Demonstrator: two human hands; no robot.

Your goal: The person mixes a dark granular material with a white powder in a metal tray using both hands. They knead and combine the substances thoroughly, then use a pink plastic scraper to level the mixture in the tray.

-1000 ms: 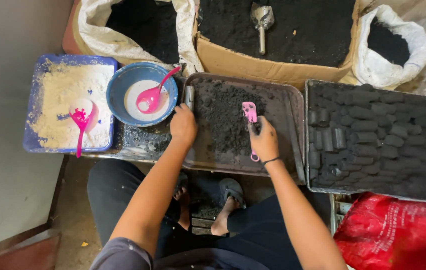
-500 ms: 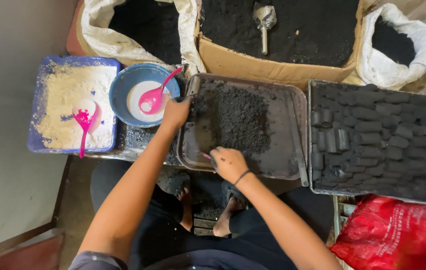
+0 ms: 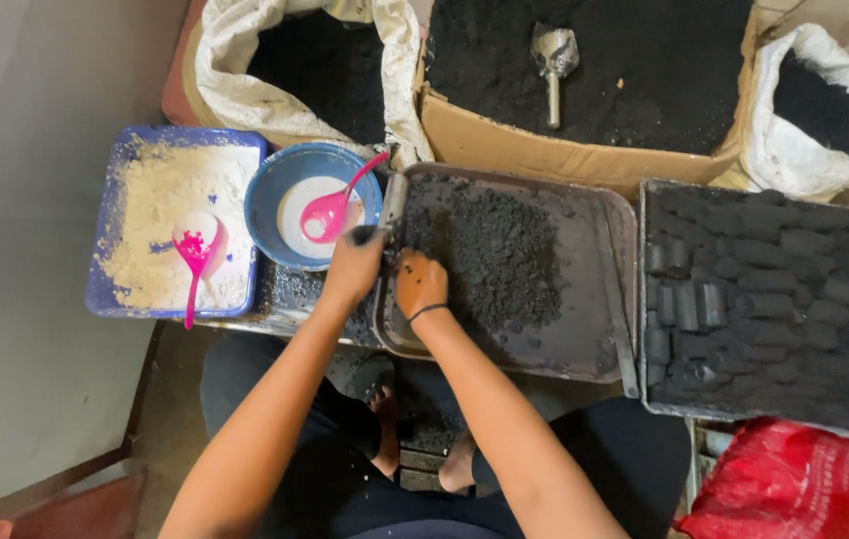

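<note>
The metal tube point(image 3: 394, 203) stands at the left rim of the tray point(image 3: 604, 349), upright or slightly tilted, just beside the blue bowl point(image 3: 263, 215). The left hand point(image 3: 355, 265) is clenched around the tube's lower part; the right hand point(image 3: 419, 282) presses against its base among the black mix point(image 3: 489, 260), fingers curled, though whether they grasp anything I cannot tell. To pack well, the tube is best kept steady and plumb by the left grip while the right feeds mix in firmly and evenly.

The tray holds a loose heap of black mix. The bowl holds white liquid and a pink spoon point(image 3: 335, 208). The blue tray point(image 3: 110, 225) carries pale powder and a pink scoop point(image 3: 193, 255). The right-hand tray point(image 3: 652, 399) holds rows of black cylinders point(image 3: 689, 299). The cardboard box point(image 3: 504, 150) holds dark powder and a metal scoop point(image 3: 553, 60); two sacks point(image 3: 235, 60) hold more.
</note>
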